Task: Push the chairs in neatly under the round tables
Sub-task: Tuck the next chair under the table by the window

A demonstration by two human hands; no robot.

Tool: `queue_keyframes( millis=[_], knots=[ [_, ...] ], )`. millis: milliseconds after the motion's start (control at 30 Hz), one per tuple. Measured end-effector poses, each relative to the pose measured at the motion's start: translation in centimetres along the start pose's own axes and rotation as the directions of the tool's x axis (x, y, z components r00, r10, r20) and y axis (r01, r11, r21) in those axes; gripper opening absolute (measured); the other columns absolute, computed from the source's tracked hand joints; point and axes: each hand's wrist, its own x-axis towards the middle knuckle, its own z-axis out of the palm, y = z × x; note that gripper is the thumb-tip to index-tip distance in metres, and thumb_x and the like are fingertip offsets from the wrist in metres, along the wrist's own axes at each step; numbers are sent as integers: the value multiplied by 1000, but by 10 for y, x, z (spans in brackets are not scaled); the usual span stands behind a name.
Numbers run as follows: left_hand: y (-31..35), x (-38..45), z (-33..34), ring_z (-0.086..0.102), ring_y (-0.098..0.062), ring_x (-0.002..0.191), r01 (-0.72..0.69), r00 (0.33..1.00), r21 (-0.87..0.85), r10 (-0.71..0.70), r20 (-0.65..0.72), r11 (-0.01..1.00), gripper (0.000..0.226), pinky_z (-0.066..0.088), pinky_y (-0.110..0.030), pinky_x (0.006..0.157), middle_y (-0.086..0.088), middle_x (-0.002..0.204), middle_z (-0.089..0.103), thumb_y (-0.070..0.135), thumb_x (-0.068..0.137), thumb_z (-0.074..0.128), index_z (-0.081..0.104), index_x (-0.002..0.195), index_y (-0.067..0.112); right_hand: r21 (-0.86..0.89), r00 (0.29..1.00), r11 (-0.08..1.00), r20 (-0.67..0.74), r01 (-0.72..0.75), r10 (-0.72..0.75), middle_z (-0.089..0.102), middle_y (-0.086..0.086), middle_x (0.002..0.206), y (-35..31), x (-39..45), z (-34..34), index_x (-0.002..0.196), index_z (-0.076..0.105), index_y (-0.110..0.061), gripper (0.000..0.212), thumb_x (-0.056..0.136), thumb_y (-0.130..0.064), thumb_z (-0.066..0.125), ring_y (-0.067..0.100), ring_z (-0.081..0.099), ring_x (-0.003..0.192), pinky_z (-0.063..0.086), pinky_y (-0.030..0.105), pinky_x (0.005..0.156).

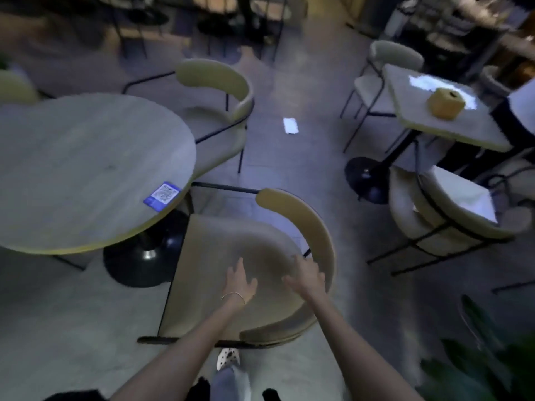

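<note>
Pale beige upholstery covers the near chair (231, 256), which stands pulled out beside the round worktop (81, 166), its seat clear of the wooden top and its curved backrest arcing round on the right. Both bare forearms reach over it. The left hand (238, 280), with a thin bracelet at the wrist, hangs over the seat with fingers spread and holds nothing. The right hand (307, 274) is also spread and empty, its fingertips at or just short of the backrest's inner face; blur hides whether they touch. A blue QR-code sticker (162, 195) lies near the worktop's edge, above the black pedestal base (144, 256). A second beige chair (220, 111) sits at the far side, its seat partly under the top. Across the aisle a square worktop (451, 123) carries a tan tissue box (445, 104).
</note>
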Motion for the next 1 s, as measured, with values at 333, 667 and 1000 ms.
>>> queue_keyframes(
  millis=[333, 667, 1000],
  knots=[
    [-2, 15, -6, 39, -35, 135, 312, 926, -206, -346, -153, 928, 69, 38, -42, 109, -19, 147, 37, 29, 94, 51, 16, 152, 12, -194, 972, 954, 112, 227, -209, 41, 11, 143, -16, 95, -58, 143, 34, -21, 62, 87, -31, 60, 32, 39, 134, 33, 48, 108],
    [-1, 6, 71, 40, -33, 134, 570, 680, -484, -712, -177, 664, 69, 38, -42, 108, -16, 147, 36, 33, 94, 49, 17, 152, 14, -372, 905, 830, 78, 415, -417, 31, 23, 146, -2, 220, -82, 148, 19, -6, 70, 92, -26, 56, 39, 32, 136, 37, 47, 107],
    [10, 6, 139, 15, -40, 146, 584, 283, -709, -917, -280, 397, 83, 29, -53, 113, -21, 160, 7, 4, 87, 58, 9, 154, 14, -286, 890, 843, 168, 455, -423, 47, 30, 125, -1, 277, -65, 137, 28, 2, 52, 93, -8, 53, 44, 59, 101, 51, 44, 82]
  ],
)
